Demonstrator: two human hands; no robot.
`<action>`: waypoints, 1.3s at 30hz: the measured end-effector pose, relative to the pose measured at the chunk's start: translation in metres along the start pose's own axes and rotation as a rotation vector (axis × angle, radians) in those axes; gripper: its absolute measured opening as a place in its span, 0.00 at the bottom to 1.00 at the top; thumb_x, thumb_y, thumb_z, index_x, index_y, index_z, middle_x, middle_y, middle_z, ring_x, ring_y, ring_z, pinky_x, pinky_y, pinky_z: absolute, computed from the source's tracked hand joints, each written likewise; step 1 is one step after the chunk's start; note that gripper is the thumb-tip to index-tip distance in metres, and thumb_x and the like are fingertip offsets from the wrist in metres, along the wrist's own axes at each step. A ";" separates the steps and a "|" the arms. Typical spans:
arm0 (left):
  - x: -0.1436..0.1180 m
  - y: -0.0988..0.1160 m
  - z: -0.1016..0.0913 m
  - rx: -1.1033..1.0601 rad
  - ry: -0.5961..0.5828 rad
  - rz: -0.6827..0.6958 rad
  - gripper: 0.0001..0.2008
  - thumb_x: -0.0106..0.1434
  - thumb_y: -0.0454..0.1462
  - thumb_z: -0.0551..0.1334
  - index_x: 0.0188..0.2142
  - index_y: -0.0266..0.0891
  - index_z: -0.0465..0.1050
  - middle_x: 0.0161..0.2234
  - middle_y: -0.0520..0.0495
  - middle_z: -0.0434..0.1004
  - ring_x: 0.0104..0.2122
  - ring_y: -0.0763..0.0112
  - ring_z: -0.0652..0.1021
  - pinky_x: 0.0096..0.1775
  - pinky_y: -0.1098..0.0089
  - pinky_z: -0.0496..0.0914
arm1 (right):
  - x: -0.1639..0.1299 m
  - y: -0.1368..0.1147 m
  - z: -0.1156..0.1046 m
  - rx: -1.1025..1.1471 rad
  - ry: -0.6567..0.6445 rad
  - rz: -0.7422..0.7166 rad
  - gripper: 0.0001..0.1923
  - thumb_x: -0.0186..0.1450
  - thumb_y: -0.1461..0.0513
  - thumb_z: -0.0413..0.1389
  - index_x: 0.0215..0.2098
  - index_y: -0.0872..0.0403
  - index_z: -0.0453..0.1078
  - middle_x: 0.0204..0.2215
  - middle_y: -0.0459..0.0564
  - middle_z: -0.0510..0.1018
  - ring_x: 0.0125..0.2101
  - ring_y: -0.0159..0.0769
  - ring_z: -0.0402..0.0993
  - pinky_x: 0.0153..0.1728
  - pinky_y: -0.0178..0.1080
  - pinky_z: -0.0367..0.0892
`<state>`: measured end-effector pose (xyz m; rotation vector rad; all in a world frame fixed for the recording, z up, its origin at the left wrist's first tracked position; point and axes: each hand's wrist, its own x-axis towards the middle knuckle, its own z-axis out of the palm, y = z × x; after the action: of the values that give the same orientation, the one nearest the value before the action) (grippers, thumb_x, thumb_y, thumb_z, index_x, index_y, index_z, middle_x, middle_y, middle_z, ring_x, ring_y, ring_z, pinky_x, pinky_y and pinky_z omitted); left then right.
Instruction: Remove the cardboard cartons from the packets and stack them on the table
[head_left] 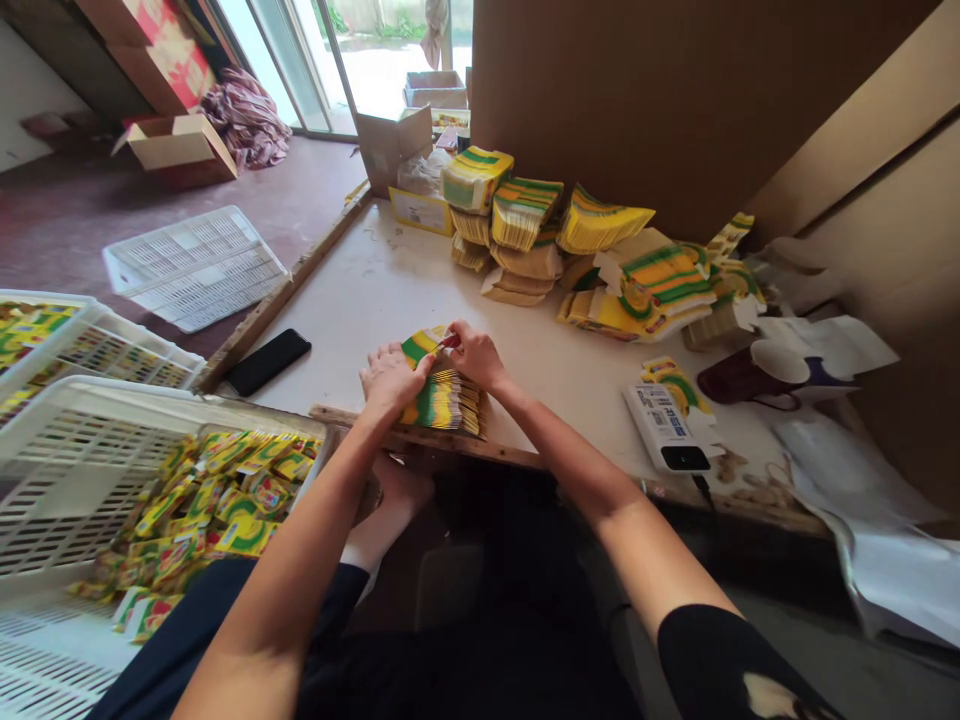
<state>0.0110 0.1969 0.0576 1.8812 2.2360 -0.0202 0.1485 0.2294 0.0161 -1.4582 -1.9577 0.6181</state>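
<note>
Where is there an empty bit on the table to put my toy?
The widest bare patch lies between the black phone, the stacks of yellow-green flat cartons and both hands, left hand and right hand. A smaller strip lies right of the hands, before the power bank. The back and right side are crowded.

I get daylight from the glass doorway (pixel 360 60) at top, blown out white — the tabletop (pixel 390 280) is evenly bright, shadows soft, edges bowed by the wide lens.

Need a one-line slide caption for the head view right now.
Left hand and right hand grip a yellow-green flat carton above a fanned carton stack on the white table.
</note>
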 end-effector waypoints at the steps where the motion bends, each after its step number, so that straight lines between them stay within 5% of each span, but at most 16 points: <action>1: 0.000 0.000 0.000 0.004 0.002 0.000 0.29 0.65 0.50 0.48 0.55 0.29 0.64 0.56 0.29 0.68 0.56 0.46 0.67 0.51 0.56 0.66 | 0.001 0.000 0.000 -0.006 -0.004 0.001 0.15 0.56 0.74 0.50 0.37 0.51 0.63 0.35 0.46 0.80 0.36 0.36 0.76 0.39 0.37 0.68; 15: 0.002 -0.002 0.004 -0.021 0.011 0.005 0.29 0.64 0.51 0.49 0.55 0.31 0.64 0.57 0.29 0.68 0.57 0.45 0.67 0.51 0.54 0.65 | 0.008 0.003 -0.004 -0.062 -0.025 -0.043 0.15 0.53 0.75 0.51 0.34 0.51 0.65 0.32 0.48 0.80 0.42 0.41 0.72 0.46 0.42 0.65; 25: 0.001 -0.001 0.001 -0.033 -0.001 0.008 0.29 0.65 0.49 0.49 0.56 0.30 0.64 0.57 0.29 0.68 0.57 0.45 0.66 0.52 0.55 0.65 | 0.009 0.009 -0.008 -0.028 -0.084 -0.034 0.19 0.53 0.75 0.49 0.38 0.51 0.64 0.34 0.44 0.81 0.37 0.36 0.77 0.41 0.37 0.68; 39: 0.001 -0.001 0.002 -0.028 0.000 0.003 0.28 0.65 0.49 0.48 0.56 0.30 0.63 0.56 0.29 0.68 0.56 0.46 0.67 0.51 0.55 0.65 | 0.016 -0.005 -0.008 -0.183 -0.094 -0.034 0.15 0.56 0.70 0.52 0.42 0.53 0.66 0.33 0.51 0.80 0.35 0.42 0.76 0.37 0.38 0.66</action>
<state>0.0102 0.1976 0.0557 1.8697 2.2220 0.0118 0.1478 0.2437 0.0283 -1.5253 -2.1552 0.5115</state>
